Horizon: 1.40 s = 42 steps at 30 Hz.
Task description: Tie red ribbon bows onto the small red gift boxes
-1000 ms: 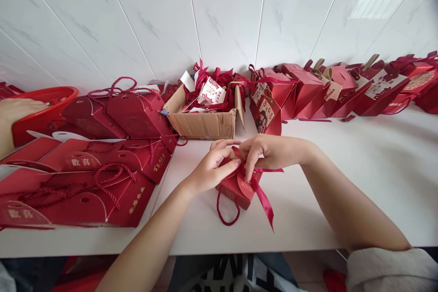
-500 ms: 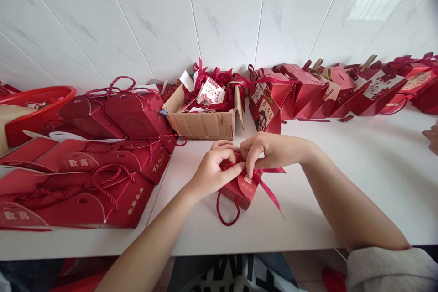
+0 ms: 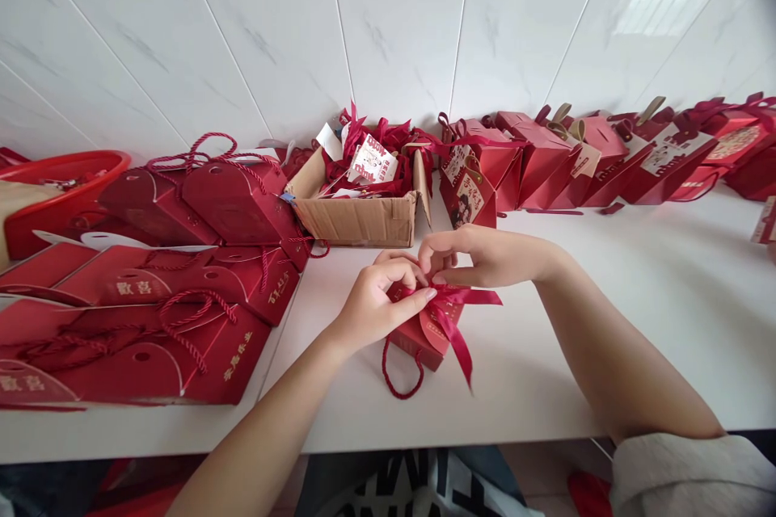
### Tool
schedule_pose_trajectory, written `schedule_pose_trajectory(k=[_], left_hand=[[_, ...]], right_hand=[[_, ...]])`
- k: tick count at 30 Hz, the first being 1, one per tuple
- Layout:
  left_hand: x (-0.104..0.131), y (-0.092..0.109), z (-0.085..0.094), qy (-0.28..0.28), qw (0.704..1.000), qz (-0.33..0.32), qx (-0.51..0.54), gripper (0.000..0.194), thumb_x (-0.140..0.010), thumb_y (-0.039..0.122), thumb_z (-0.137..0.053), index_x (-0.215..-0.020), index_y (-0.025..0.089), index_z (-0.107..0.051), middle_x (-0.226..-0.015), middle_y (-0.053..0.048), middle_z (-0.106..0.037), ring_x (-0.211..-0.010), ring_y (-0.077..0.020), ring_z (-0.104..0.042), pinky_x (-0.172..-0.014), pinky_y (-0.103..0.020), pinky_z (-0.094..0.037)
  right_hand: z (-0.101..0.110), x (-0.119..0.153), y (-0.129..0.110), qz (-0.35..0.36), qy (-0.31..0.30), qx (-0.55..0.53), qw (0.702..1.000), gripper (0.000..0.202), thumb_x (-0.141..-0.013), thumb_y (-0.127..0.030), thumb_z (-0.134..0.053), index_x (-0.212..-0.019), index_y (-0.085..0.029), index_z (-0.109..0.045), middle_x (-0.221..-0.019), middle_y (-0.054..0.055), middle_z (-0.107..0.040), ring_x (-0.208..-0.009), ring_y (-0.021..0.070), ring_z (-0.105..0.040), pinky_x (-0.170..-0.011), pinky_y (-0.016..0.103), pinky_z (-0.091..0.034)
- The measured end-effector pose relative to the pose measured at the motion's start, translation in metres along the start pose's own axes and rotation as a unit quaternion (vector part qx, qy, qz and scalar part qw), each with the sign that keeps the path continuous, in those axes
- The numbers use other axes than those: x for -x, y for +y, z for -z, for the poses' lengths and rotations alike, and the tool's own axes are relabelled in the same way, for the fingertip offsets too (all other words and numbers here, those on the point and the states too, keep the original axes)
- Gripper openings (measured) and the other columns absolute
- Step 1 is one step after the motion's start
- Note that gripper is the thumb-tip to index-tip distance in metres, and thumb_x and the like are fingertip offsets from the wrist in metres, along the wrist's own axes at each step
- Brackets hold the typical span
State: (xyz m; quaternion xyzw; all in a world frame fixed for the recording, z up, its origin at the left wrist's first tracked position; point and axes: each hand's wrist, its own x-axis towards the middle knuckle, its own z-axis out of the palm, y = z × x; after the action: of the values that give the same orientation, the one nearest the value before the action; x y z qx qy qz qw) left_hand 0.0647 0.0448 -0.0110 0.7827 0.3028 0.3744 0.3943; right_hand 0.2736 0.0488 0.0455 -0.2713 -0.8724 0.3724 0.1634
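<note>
A small red gift box (image 3: pixel 418 339) lies on the white table in front of me, a twisted cord handle looping from its near side. Across its top runs a dark pink ribbon (image 3: pixel 459 343), with two loose tails pointing right and toward me. My left hand (image 3: pixel 388 295) rests on the box's left part, its thumb and fingers pinching the ribbon near the middle. From the right, my right hand (image 3: pixel 470 257) reaches over the top, its fingers closed on the ribbon at the same spot. The fingertips partly hide the ribbon's crossing.
Behind the box stands an open cardboard box (image 3: pixel 355 222) of ribbons and tags. Red gift bags (image 3: pixel 139 347) and a red basin (image 3: pixel 66 186) fill the left. Finished-looking red boxes (image 3: pixel 539 166) line the wall at right. Part of another person's hand (image 3: pixel 772 252) shows at the right edge.
My right hand has lifted slightly off the box's front. The ribbon tails have shifted and now lie more over the box. At the right edge, the other person's hand has moved and a red item appears.
</note>
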Motion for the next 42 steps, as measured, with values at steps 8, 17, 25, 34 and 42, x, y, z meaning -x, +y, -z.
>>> schedule_pose_trajectory(k=[8,17,25,34,42], left_hand=[[-0.0013,0.0001,-0.0005,-0.004,0.999,-0.043,-0.023,0.039,-0.077,0.018,-0.065,-0.055,0.020,-0.033,-0.071,-0.004,-0.066,-0.095,-0.0193,-0.057,-0.084,-0.032,-0.045],[-0.0015,-0.0025,-0.0010,0.010,0.997,-0.056,-0.044,0.039,-0.079,0.020,-0.063,-0.055,0.021,-0.032,-0.062,-0.002,-0.057,-0.087,-0.0201,-0.059,-0.078,-0.033,-0.046],[-0.0021,-0.0017,-0.0019,0.000,0.997,-0.043,-0.063,0.041,-0.080,0.025,-0.062,-0.055,0.021,-0.030,-0.060,-0.001,-0.056,-0.088,-0.0211,-0.059,-0.081,-0.034,-0.047],[-0.0027,0.0004,-0.0002,-0.013,0.998,-0.041,-0.037,0.038,-0.078,0.025,-0.064,-0.054,0.021,-0.036,-0.065,-0.003,-0.059,-0.088,-0.0211,-0.060,-0.081,-0.034,-0.047],[-0.0021,-0.0002,0.0037,-0.040,0.998,-0.001,0.041,0.025,-0.087,0.028,-0.054,-0.065,0.018,-0.057,-0.086,-0.006,-0.064,-0.091,-0.0193,-0.059,-0.086,-0.032,-0.045]], right_hand=[[-0.0009,-0.0007,0.0014,-0.010,0.022,0.063,0.998,0.021,-0.082,-0.004,-0.046,-0.095,-0.018,-0.054,-0.082,0.000,-0.064,-0.070,0.0103,-0.058,-0.061,0.021,-0.042],[0.0004,-0.0006,0.0042,-0.016,0.044,0.090,0.995,0.022,-0.081,-0.004,-0.046,-0.095,-0.020,-0.052,-0.081,-0.001,-0.064,-0.068,0.0098,-0.057,-0.059,0.020,-0.041],[0.0040,0.0010,0.0055,0.000,0.069,0.106,0.992,0.014,-0.081,-0.007,-0.050,-0.088,-0.019,-0.053,-0.078,-0.001,-0.062,-0.064,0.0088,-0.052,-0.057,0.019,-0.038],[0.0051,0.0002,0.0033,0.009,0.053,0.100,0.994,0.016,-0.083,-0.007,-0.049,-0.088,-0.017,-0.059,-0.082,0.001,-0.066,-0.065,0.0088,-0.054,-0.058,0.020,-0.039],[0.0006,-0.0003,-0.0017,0.005,0.028,0.091,0.995,0.023,-0.081,-0.007,-0.051,-0.094,-0.016,-0.067,-0.087,0.003,-0.070,-0.071,0.0108,-0.059,-0.064,0.022,-0.043]])
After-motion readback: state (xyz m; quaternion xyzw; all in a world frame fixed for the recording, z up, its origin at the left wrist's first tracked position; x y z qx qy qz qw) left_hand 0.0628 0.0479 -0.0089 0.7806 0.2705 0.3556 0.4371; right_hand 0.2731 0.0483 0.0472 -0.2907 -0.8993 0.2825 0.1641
